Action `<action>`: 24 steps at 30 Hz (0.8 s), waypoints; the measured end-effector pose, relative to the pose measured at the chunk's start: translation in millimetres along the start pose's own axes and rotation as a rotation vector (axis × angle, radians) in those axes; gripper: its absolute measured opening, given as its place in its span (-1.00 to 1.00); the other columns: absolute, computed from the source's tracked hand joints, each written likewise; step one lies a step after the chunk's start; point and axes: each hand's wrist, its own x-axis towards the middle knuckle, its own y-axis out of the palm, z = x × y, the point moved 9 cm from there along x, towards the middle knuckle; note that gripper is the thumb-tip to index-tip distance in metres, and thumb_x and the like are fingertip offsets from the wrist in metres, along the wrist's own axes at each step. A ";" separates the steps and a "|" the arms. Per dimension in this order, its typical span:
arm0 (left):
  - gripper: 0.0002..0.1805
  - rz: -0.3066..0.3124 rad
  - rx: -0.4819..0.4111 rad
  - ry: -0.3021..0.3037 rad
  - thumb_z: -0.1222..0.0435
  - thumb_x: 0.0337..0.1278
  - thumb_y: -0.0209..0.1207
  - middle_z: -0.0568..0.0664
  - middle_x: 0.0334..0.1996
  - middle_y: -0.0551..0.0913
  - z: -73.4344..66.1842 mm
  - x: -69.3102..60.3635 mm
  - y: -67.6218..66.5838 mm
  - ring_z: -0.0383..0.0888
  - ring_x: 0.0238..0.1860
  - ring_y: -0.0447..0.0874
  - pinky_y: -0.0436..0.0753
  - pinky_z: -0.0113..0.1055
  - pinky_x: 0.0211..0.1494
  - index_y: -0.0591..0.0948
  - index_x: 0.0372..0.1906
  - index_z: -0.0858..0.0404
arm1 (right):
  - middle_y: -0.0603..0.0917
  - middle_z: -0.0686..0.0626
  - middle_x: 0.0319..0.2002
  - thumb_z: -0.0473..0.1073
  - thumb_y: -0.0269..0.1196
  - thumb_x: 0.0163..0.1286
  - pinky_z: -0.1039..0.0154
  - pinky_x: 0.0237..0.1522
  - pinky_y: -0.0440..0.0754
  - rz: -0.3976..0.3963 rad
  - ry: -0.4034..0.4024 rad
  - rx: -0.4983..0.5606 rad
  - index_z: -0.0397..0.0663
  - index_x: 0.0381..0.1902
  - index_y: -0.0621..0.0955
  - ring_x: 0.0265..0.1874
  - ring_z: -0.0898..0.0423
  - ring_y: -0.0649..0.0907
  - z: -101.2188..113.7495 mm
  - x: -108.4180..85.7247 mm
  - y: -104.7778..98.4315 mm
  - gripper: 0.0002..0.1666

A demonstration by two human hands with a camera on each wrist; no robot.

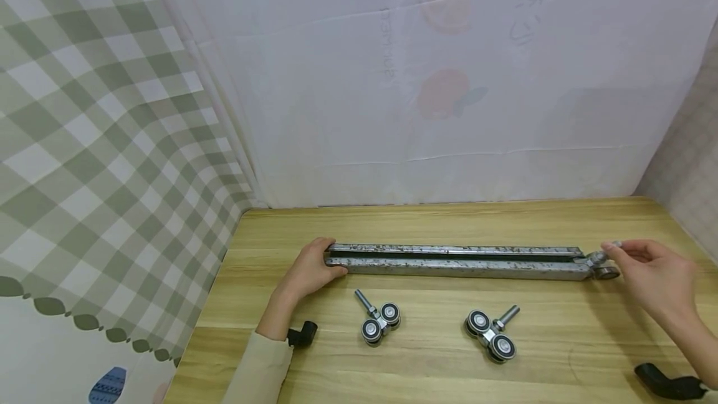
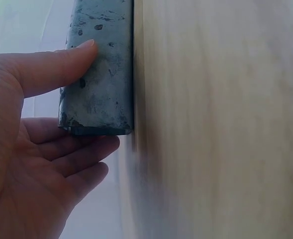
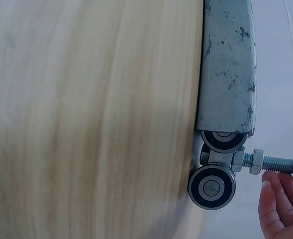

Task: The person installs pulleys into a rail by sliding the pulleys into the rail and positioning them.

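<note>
A spotted grey metal channel rail (image 1: 460,268) lies across the wooden table, its slot facing up. My left hand (image 1: 311,270) holds the rail's left end; in the left wrist view the thumb lies on its side wall and the fingers reach around the end. At the opposite end my right hand (image 1: 659,273) pinches the threaded bolt (image 3: 280,165) of a roller trolley. One wheel of that trolley sits partly inside the rail's mouth, while the other wheel (image 3: 212,187) is outside. Two more roller trolleys, one left (image 1: 381,322) and one right (image 1: 490,336), lie in front of the rail.
Below the rail spreads the wood-grain tabletop (image 1: 426,366). A white printed cloth (image 1: 359,111) hangs behind it, and a green checked cloth (image 1: 112,111) hangs at the left. Black curved pieces (image 1: 670,384) show near both wrists.
</note>
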 end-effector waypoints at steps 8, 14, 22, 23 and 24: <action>-0.16 0.001 -0.030 -0.016 0.16 0.10 0.56 0.25 0.37 0.53 3.5 0.0 -0.8 0.22 0.41 0.46 0.46 0.10 0.48 0.48 0.43 0.43 | 0.39 0.77 -0.54 -0.06 0.38 0.47 0.55 -0.58 0.41 0.029 0.010 0.006 -0.56 -0.04 0.66 -0.58 0.66 0.43 1.8 -1.8 5.8 -0.48; -0.13 0.000 -0.053 -0.030 0.16 0.08 0.58 0.25 0.39 0.51 6.5 0.1 -2.2 0.22 0.44 0.44 0.44 0.11 0.49 0.47 0.44 0.41 | 0.38 0.77 -0.53 -0.07 0.39 0.46 0.55 -0.59 0.43 0.030 -0.001 0.004 -0.56 -0.05 0.66 -0.58 0.66 0.44 6.4 -2.8 7.9 -0.49; -0.10 0.013 -0.064 -0.039 0.15 0.08 0.58 0.25 0.44 0.47 12.7 0.8 -0.5 0.24 0.48 0.37 0.40 0.13 0.52 0.45 0.47 0.38 | 0.42 0.79 -0.52 -0.11 0.41 0.44 0.59 -0.55 0.42 0.028 -0.029 0.035 -0.54 -0.07 0.67 -0.57 0.67 0.47 11.8 -3.6 9.9 -0.53; -0.10 0.014 -0.064 -0.040 0.15 0.08 0.58 0.25 0.44 0.47 12.8 0.8 -0.4 0.24 0.48 0.37 0.40 0.13 0.52 0.45 0.48 0.38 | 0.42 0.79 -0.52 -0.12 0.41 0.44 0.60 -0.55 0.42 0.026 -0.035 0.038 -0.54 -0.08 0.67 -0.57 0.68 0.47 12.9 -3.6 9.9 -0.54; -0.10 0.014 -0.066 -0.040 0.15 0.08 0.58 0.26 0.44 0.47 13.0 0.8 -0.4 0.24 0.48 0.37 0.40 0.14 0.52 0.45 0.48 0.38 | 0.42 0.79 -0.51 -0.12 0.41 0.44 0.60 -0.55 0.42 0.028 -0.039 0.038 -0.54 -0.08 0.67 -0.57 0.68 0.47 13.7 -3.8 10.3 -0.54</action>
